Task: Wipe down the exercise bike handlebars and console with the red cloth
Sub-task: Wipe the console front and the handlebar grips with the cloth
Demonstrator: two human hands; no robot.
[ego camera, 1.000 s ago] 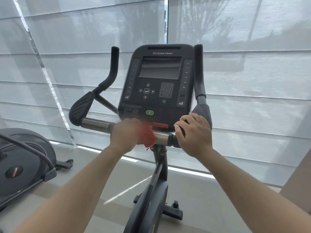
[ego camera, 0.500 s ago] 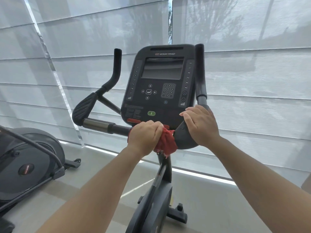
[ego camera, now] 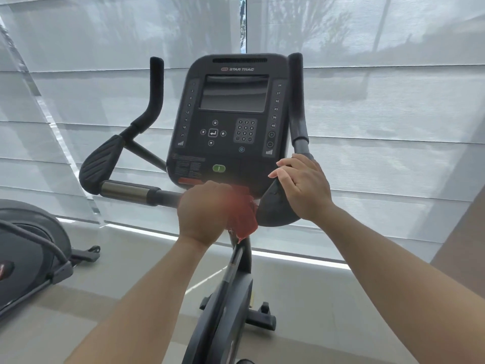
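A black exercise bike console (ego camera: pixel 231 119) with a dark screen and keypad stands in front of me. Black handlebars (ego camera: pixel 126 191) run below it, with upright grips on each side. My left hand (ego camera: pixel 204 211) is shut on the red cloth (ego camera: pixel 242 218), wrapped around the horizontal bar just under the console; the cloth is motion-blurred and hangs down past the stem. My right hand (ego camera: pixel 304 186) rests on the right elbow pad (ego camera: pixel 278 206) with its fingers laid over the pad's top edge.
The bike's stem and base (ego camera: pixel 225 298) drop to a pale floor. Another exercise machine (ego camera: pixel 29 248) stands at the lower left. Grey window blinds (ego camera: pixel 380 114) fill the wall behind the bike.
My left hand has slid the red cloth rightwards along the bar, from the metal sensor section to the middle under the console. My right hand has shifted from the bar up onto the right pad.
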